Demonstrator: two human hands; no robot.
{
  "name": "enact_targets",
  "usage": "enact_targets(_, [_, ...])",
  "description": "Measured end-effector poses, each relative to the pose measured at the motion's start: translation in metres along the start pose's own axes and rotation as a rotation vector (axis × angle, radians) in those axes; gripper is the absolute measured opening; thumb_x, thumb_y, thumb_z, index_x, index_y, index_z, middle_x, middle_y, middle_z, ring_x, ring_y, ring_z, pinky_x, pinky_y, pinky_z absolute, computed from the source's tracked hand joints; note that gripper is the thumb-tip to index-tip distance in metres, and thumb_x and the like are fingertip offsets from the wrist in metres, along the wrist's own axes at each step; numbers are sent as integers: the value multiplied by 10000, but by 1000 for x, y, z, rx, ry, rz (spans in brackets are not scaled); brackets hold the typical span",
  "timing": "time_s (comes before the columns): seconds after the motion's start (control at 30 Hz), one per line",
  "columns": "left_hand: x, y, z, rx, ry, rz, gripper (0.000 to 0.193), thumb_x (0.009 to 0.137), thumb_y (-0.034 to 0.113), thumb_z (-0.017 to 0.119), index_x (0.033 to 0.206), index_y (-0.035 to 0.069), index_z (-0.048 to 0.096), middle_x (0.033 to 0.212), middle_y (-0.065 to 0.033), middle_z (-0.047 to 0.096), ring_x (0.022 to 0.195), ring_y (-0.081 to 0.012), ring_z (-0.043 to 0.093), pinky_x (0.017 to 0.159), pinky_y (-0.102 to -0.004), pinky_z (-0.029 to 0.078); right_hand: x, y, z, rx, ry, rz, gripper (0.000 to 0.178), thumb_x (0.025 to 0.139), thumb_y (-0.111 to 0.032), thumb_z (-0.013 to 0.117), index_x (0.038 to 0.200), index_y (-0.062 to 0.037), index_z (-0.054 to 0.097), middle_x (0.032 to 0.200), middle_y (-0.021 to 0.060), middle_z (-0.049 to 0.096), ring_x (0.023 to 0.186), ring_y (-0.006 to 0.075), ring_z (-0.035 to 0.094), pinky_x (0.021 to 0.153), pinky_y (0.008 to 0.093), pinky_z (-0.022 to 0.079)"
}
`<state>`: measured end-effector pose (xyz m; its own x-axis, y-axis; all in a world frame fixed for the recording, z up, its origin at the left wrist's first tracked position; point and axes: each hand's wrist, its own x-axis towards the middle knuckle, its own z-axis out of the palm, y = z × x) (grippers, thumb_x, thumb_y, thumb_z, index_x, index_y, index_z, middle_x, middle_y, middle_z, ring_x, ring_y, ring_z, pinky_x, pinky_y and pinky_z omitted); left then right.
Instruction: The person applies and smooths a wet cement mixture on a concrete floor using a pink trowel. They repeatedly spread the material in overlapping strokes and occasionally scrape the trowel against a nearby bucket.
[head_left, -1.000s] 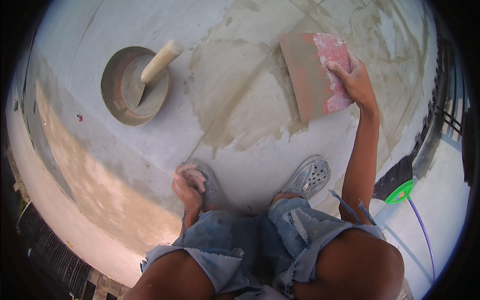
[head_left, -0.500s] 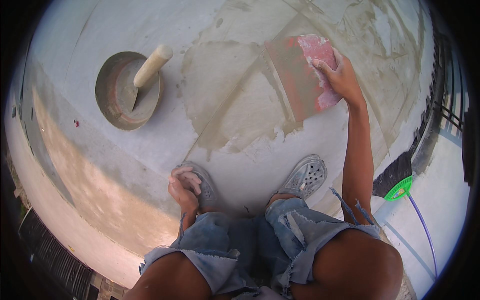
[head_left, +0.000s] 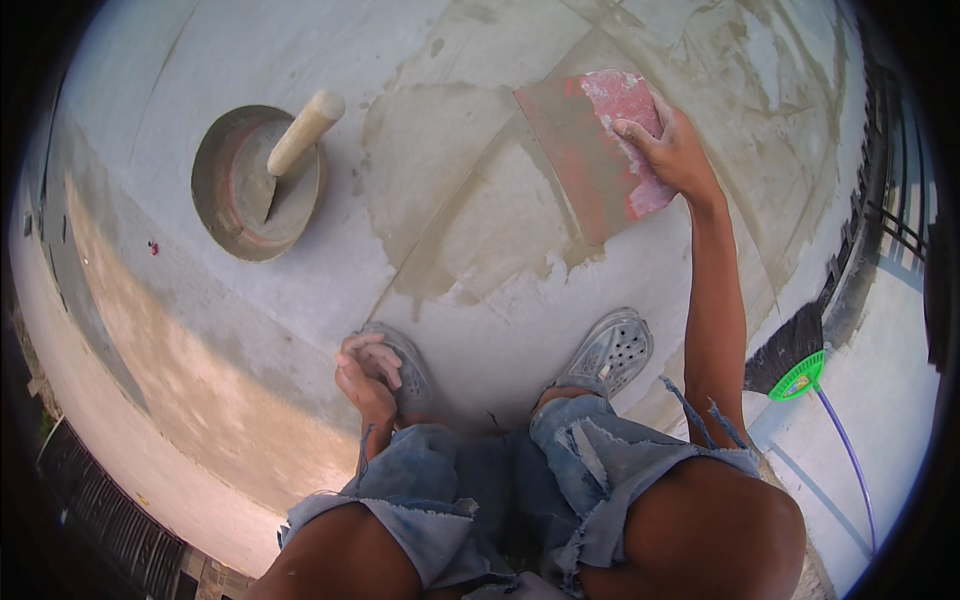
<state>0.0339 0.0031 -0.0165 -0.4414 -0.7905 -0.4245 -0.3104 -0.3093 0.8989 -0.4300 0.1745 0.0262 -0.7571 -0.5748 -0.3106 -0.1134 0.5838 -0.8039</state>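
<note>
A red scraper [head_left: 582, 160], coated with grey paste on its left part, is held over the smeared floor [head_left: 490, 350], ahead of the right shoe [head_left: 618, 350]. Its pink right edge is gripped by the right hand [head_left: 668, 152], with the thumb pressed on top and the other fingers closed, mostly hidden, at the edge. The left hand [head_left: 368, 375] is held empty by the left shoe [head_left: 405, 365], its fingers loosely curled. Farther left, a trowel [head_left: 306, 132] is propped in a round pan [head_left: 212, 185], wooden handle raised. A broom [head_left: 792, 360] is seen at right.
</note>
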Motion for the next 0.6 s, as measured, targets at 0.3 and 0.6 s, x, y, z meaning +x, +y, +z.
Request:
enact_targets(0.3, [1, 2, 1, 19, 4, -9, 785, 1109, 665, 224, 1061, -22, 602, 662, -102, 633, 422, -109, 456, 407, -224, 321, -2, -3, -4, -47, -7, 5, 490, 959, -284, 781, 1319, 21, 647, 1056, 74, 734, 897, 149, 665, 812, 331, 556])
enact_targets(0.6, [1, 2, 1, -3, 9, -20, 815, 1093, 698, 226, 1059, -24, 603, 658, -102, 629, 425, -113, 458, 403, -228, 323, -1, 2, -4, -19, -29, -51, 520, 961, -282, 780, 1354, 24, 631, 1046, 54, 729, 860, 115, 650, 758, 310, 547])
